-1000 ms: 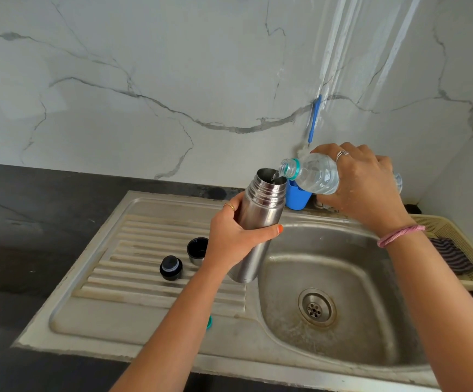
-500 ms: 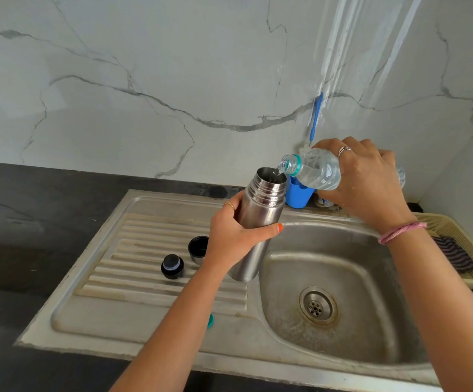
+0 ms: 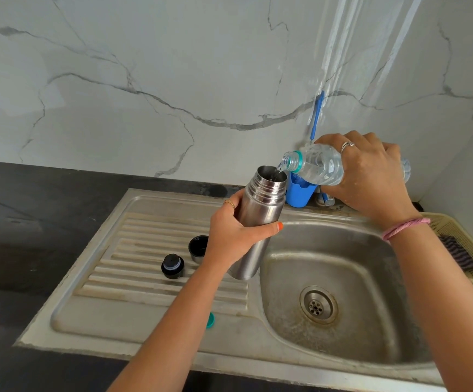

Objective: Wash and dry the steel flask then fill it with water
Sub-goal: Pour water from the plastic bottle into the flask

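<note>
Water runs from a tilted clear plastic bottle [image 3: 318, 168] into the open mouth of the steel flask [image 3: 260, 213], just right of the frame's centre. The left hand [image 3: 236, 236] grips the flask around its middle, fingers behind and thumb across the front, holding it nearly upright with its top leaning slightly right, above the edge between the ribbed draining board [image 3: 133, 267] and the sink [image 3: 371, 267] basin. The right hand [image 3: 368, 174] is wrapped over the bottle's body from above, its neck pointing left and down, touching or just over the flask's rim. On the draining board, left of the flask and below the left hand, sit a black stopper [image 3: 172, 266] and a dark cup lid [image 3: 198, 247], close together. A teal cap [image 3: 210, 320] peeks out from under the left forearm. Behind the flask stands a blue holder [image 3: 300, 192]; a yellow basket [image 3: 461, 244] lies at the right edge, on the dark tabletop [image 3: 31, 222].
</note>
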The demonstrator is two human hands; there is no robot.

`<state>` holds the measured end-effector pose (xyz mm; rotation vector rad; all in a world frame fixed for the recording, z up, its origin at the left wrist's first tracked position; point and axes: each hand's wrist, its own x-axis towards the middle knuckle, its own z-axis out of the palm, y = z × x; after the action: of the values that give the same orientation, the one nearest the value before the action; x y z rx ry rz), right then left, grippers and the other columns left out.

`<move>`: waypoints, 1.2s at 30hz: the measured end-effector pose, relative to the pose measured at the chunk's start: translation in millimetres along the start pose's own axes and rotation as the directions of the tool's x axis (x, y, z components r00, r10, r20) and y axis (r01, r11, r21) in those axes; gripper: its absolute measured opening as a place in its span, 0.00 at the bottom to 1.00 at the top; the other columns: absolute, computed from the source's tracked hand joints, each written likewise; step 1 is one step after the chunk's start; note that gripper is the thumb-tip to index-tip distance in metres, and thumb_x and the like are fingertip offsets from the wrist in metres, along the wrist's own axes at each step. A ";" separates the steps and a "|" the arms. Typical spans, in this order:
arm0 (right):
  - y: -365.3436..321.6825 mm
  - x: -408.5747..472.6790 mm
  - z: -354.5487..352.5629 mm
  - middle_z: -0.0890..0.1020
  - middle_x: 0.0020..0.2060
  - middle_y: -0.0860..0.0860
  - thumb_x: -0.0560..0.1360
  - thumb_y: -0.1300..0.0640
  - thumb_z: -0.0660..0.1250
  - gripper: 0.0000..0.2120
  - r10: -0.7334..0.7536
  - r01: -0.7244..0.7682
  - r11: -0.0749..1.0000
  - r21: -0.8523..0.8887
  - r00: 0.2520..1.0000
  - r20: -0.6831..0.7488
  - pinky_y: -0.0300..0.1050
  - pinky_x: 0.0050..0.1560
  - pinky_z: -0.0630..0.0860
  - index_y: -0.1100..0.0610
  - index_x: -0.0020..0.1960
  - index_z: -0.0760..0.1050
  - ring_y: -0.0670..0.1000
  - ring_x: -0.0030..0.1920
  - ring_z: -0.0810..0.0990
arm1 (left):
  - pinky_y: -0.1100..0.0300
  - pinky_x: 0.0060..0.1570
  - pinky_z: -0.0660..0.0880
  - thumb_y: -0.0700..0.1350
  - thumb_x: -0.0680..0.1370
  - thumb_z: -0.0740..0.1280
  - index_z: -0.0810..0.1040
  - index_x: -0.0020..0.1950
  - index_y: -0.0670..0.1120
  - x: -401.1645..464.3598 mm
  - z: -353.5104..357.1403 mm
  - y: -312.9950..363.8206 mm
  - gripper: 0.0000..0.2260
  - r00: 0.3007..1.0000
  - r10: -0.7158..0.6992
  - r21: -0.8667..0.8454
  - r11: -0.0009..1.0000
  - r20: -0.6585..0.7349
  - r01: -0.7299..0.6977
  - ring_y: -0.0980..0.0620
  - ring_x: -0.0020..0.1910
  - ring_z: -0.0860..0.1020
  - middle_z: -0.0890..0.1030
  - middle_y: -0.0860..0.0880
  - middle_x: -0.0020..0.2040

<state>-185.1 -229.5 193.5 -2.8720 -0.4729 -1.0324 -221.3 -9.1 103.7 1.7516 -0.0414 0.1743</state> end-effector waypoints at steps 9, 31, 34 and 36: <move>-0.3 3.7 1.8 0.79 0.47 0.56 0.66 0.49 0.79 0.28 -0.019 0.018 1.000 -0.018 1.000 -0.011 0.62 0.53 0.69 0.53 0.64 0.75 0.62 0.49 0.76 | 0.63 0.47 0.80 0.47 0.62 0.83 0.77 0.63 0.52 0.9 -1.2 -0.4 0.31 1.000 0.004 -0.002 1.000 0.001 -0.004 0.60 0.48 0.82 0.84 0.57 0.51; -0.1 8.8 6.0 0.79 0.48 0.56 0.66 0.48 0.79 0.29 -0.053 0.052 0.998 -0.043 0.998 -0.028 0.63 0.53 0.69 0.53 0.64 0.75 0.62 0.50 0.76 | 0.64 0.46 0.80 0.46 0.62 0.83 0.78 0.62 0.52 2.9 -0.8 -1.1 0.30 1.000 -0.003 -0.009 1.000 -0.006 0.003 0.59 0.47 0.83 0.84 0.56 0.50; -0.4 8.9 5.6 0.80 0.48 0.57 0.66 0.48 0.79 0.29 -0.057 0.056 0.998 -0.040 0.998 -0.034 0.63 0.53 0.68 0.53 0.64 0.75 0.62 0.50 0.77 | 0.65 0.45 0.80 0.45 0.62 0.83 0.78 0.62 0.52 2.3 -0.8 -1.2 0.30 1.000 -0.005 -0.015 1.000 -0.004 0.005 0.60 0.47 0.83 0.84 0.56 0.50; -0.2 8.7 5.3 0.80 0.49 0.56 0.66 0.48 0.79 0.29 -0.058 0.057 0.998 -0.040 0.998 -0.027 0.63 0.54 0.68 0.53 0.64 0.75 0.62 0.51 0.76 | 0.66 0.45 0.80 0.46 0.62 0.83 0.78 0.62 0.52 1.9 -1.1 -1.0 0.30 1.000 -0.003 -0.011 1.000 -0.004 0.003 0.60 0.47 0.82 0.84 0.56 0.50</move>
<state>-175.5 -226.2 194.8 -2.8899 -0.5423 -1.1021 -219.4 -7.8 103.2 1.7406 -0.0366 0.1749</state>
